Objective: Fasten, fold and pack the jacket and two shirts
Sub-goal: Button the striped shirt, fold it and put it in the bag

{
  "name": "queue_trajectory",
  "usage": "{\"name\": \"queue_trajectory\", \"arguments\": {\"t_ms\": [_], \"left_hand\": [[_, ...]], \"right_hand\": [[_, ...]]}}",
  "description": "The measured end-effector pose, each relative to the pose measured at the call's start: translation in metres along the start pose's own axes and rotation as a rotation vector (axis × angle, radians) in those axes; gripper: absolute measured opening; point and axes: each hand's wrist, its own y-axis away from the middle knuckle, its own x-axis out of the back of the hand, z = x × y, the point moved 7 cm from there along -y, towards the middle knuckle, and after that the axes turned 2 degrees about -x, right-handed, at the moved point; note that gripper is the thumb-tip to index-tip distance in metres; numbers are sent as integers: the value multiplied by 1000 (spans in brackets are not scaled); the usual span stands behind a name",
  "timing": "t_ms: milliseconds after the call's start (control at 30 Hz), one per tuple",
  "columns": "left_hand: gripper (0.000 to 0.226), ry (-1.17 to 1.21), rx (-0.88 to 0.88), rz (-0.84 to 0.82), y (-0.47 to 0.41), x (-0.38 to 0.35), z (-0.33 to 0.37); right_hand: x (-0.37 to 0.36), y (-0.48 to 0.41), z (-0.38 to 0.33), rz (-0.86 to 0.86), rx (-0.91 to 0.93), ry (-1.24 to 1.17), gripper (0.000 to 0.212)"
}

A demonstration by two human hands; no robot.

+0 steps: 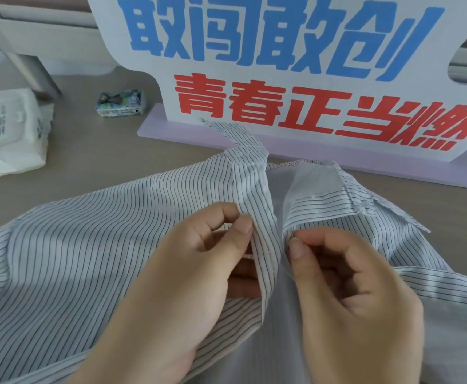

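Observation:
A white shirt with thin dark stripes (pixel 88 245) lies spread across the table, collar toward the far side and front open. My left hand (pixel 199 273) pinches the left front placket between thumb and fingers, just below the collar. My right hand (pixel 346 286) pinches the edge of the right front panel, thumb and forefinger close to the left hand. The two front edges are held a small gap apart. The collar (pixel 324 184) is partly turned up. No jacket or second shirt shows.
A large white sign (pixel 254 65) with blue and red characters stands on a pale base (pixel 365 159) right behind the collar. A white plastic package (pixel 7 134) lies at far left. A small printed packet (pixel 121 103) sits on the brown table (pixel 88 162).

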Motion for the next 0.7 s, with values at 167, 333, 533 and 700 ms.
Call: {"name": "queue_trajectory", "arguments": {"t_ms": [167, 333, 533, 700], "left_hand": [[19, -83, -21, 103, 0, 4, 4], [14, -149, -33, 154, 2, 8, 7], [14, -80, -23, 80, 2, 3, 8], [48, -186, -50, -97, 6, -6, 15]], "right_hand": [[0, 1, -13, -32, 106, 10, 10], [-4, 2, -13, -99, 138, 47, 9], [-8, 2, -9, -139, 140, 106, 19], [-5, 1, -2, -117, 31, 76, 10]]}}
